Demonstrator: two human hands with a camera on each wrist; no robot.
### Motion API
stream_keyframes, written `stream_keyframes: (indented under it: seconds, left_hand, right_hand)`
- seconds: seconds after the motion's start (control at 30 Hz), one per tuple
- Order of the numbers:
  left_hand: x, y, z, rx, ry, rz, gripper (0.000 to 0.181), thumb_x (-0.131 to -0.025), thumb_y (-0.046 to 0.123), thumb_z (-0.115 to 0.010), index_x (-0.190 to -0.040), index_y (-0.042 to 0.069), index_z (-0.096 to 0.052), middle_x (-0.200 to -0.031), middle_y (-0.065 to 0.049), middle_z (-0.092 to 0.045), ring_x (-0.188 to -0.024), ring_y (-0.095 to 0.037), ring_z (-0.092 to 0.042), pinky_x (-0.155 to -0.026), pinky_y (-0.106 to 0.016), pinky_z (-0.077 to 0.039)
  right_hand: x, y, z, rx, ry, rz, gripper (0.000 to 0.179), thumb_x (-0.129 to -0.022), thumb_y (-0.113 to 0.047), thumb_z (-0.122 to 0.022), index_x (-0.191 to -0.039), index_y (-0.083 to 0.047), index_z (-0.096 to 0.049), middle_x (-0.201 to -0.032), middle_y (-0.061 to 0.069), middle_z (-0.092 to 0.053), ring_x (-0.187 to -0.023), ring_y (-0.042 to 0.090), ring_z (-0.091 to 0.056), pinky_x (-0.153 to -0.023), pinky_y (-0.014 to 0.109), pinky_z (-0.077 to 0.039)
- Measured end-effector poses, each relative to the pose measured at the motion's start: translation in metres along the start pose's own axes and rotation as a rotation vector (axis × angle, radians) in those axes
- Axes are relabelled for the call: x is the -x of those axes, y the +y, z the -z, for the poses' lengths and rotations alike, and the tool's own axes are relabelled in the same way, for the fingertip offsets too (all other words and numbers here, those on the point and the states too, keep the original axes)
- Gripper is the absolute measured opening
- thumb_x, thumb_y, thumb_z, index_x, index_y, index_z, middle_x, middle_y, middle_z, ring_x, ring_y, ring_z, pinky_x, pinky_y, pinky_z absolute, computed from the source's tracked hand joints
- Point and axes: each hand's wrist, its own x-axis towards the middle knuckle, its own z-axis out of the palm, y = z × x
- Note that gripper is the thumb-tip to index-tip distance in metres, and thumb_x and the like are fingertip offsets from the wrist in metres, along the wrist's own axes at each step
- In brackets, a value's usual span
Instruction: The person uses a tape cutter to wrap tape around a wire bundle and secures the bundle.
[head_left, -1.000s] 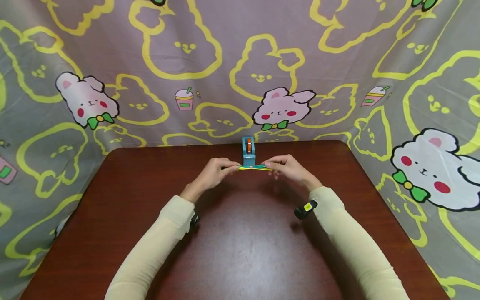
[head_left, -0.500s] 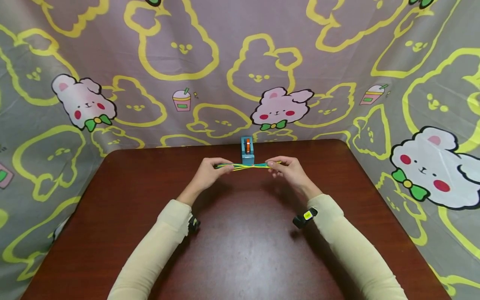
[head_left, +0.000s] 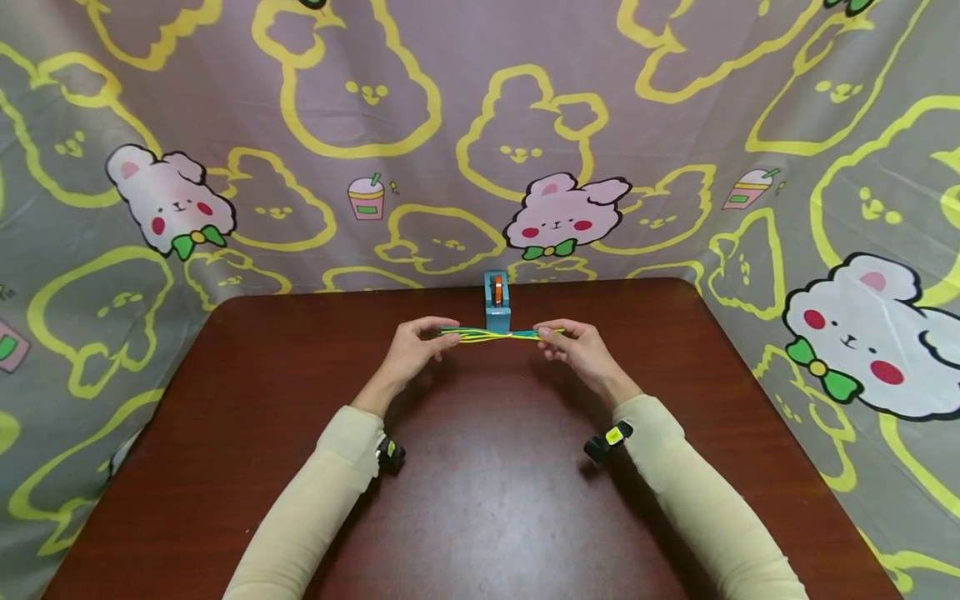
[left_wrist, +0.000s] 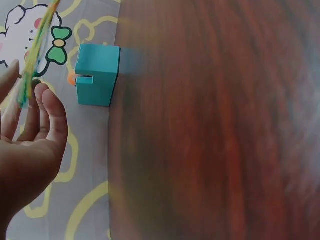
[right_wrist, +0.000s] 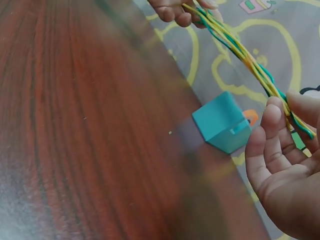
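A bundle of thin yellow and green cords (head_left: pixel 480 336) stretches between the two hands above the far part of the table. An orange spot shows near its middle in the right wrist view, where the strands cross. My left hand (head_left: pixel 411 348) pinches the bundle's left end between thumb and fingers. At the other end, my right hand (head_left: pixel 583 348) holds the cords the same way, their tips poking past the fingers. Just behind the bundle stands a blue tape dispenser (head_left: pixel 498 319) with an orange roll (head_left: pixel 498 290); no hand touches it.
The dark reddish-brown table (head_left: pixel 480 483) ends at a patterned curtain (head_left: pixel 435 183) at the back and sides. Black wrist cameras (head_left: pixel 607 440) are strapped below both cream sleeves. A tiny pale speck (right_wrist: pixel 170 132) lies on the wood near the dispenser.
My left hand has slid leftward, away from the right hand, so a longer stretch of the cords shows between them. The right hand has shifted only slightly; the dispenser has stayed put.
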Motion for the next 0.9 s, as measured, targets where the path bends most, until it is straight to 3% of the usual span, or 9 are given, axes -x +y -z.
stream_keyframes:
  seconds: [0.13,0.33,0.6,0.9]
  left_hand:
    - [-0.003,-0.006,-0.007,0.049,0.05,0.081,0.026,-0.089,0.011,-0.078,-0.112,-0.002,-0.074,-0.098,-0.006,-0.072,-0.083,-0.044,-0.062,-0.064,-0.031,-0.055]
    - [-0.006,-0.014,-0.011,0.099,0.105,0.154,0.027,-0.09,0.005,-0.076,-0.112,-0.009,-0.072,-0.089,-0.004,-0.073,-0.073,-0.023,-0.064,-0.062,-0.024,-0.052]
    - [-0.004,-0.018,-0.008,0.064,0.092,0.22,0.023,-0.092,0.003,-0.072,-0.113,-0.008,-0.072,-0.097,-0.008,-0.073,-0.07,-0.011,-0.063,-0.064,-0.026,-0.055]
    - [-0.004,-0.02,-0.006,0.025,0.081,0.265,0.021,-0.094,0.0,-0.068,-0.113,-0.009,-0.072,-0.104,-0.015,-0.071,-0.072,-0.014,-0.063,-0.064,-0.028,-0.056]
  right_hand:
    - [-0.002,0.008,0.001,-0.023,0.005,-0.036,0.033,-0.099,-0.014,-0.066,-0.121,0.011,-0.064,-0.087,0.01,-0.066,-0.073,0.014,-0.061,-0.067,0.024,-0.054]
    - [-0.006,0.02,0.001,-0.018,0.009,-0.109,0.028,-0.101,-0.012,-0.063,-0.121,0.007,-0.064,-0.085,0.007,-0.067,-0.071,0.013,-0.06,-0.066,0.025,-0.054]
    - [-0.012,0.023,0.0,0.036,-0.002,-0.181,0.03,-0.101,-0.014,-0.063,-0.122,0.006,-0.063,-0.089,0.012,-0.068,-0.068,0.013,-0.06,-0.064,0.025,-0.053]
    - [-0.016,0.017,-0.001,0.161,-0.039,-0.245,0.032,-0.105,-0.016,-0.058,-0.127,0.007,-0.057,-0.095,0.016,-0.069,-0.066,0.012,-0.061,-0.062,0.024,-0.052]
